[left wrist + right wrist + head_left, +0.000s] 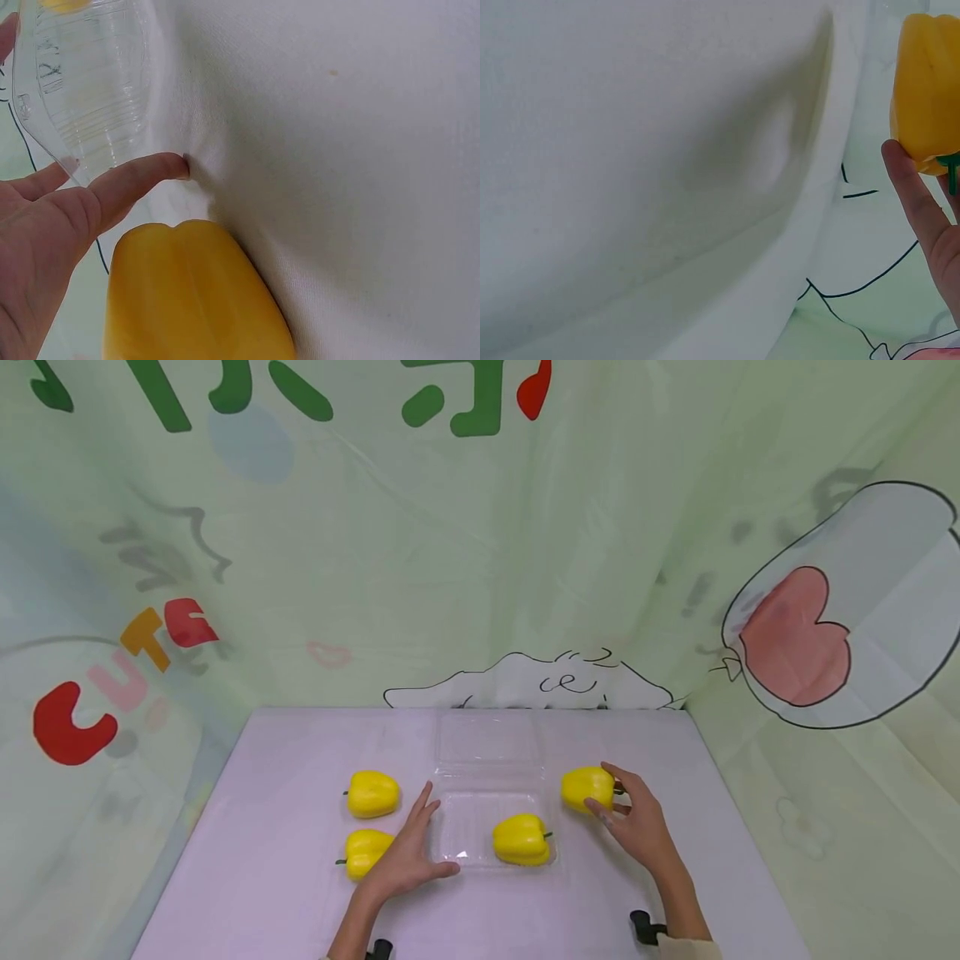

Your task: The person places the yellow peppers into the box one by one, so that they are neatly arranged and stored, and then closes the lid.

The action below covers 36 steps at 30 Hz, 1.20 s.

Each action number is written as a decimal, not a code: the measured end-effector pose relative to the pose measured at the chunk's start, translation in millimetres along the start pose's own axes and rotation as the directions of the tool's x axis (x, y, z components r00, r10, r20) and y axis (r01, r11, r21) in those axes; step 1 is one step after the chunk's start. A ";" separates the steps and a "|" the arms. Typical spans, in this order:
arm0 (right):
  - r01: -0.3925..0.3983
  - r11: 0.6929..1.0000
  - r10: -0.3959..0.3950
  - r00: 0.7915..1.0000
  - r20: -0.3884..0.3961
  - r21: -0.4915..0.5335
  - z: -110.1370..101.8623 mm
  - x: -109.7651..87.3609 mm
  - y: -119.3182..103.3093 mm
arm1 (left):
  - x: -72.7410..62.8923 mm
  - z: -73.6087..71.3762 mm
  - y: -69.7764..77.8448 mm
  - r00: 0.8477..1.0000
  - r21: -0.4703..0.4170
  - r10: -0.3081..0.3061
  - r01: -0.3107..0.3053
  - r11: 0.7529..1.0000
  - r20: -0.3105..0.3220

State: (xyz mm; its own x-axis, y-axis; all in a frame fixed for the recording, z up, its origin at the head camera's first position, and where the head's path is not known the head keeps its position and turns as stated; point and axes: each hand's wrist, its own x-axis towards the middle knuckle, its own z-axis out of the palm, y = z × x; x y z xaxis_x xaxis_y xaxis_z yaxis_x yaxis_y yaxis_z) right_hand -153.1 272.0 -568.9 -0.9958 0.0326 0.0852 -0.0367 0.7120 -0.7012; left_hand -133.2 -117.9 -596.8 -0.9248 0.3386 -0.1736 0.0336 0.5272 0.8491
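Note:
My right hand (pixel 637 822) grips a yellow bell pepper (pixel 585 788) by its stem end, thumb on one side and fingers on the other. The right wrist view shows that same pepper (pixel 930 90) with its green stem toward the palm. Spread fingers of my left hand (pixel 408 858) rest at the left edge of an open clear plastic box (pixel 467 831). Inside the box, on its right side, lies another yellow bell pepper (pixel 521 840). A third pepper (pixel 364 852) is partly hidden behind my left hand; it looms close below that hand's thumb in the left wrist view.
One more yellow bell pepper (pixel 372 794) lies at the left of the box. The box's lid (pixel 487 739) is folded back toward the rear of the white table (pixel 285 827). A printed curtain (pixel 450 568) hangs behind the table and along its sides.

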 end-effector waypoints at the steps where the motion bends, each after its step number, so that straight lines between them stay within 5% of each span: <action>1: 0.004 1.000 -0.004 1.000 0.001 0.002 -0.5 -0.3 -1.4 | 0.0 0.2 -0.1 1.000 0.004 0.000 0.000 1.000 0.000; 36: 0.081 0.995 -0.082 0.997 0.008 0.061 5.4 -1.9 -26.4 | 0.3 0.2 -2.6 1.000 -0.014 0.019 -0.019 1.000 -0.007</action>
State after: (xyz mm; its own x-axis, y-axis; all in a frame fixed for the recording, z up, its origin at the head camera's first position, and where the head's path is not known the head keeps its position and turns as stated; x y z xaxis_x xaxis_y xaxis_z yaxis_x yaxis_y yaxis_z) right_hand -150.7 249.4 -554.4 -0.9901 -0.0315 0.1370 -0.1228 0.6681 -0.7339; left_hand -133.4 -119.0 -599.2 -0.9265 0.3433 -0.1540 0.0461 0.5098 0.8591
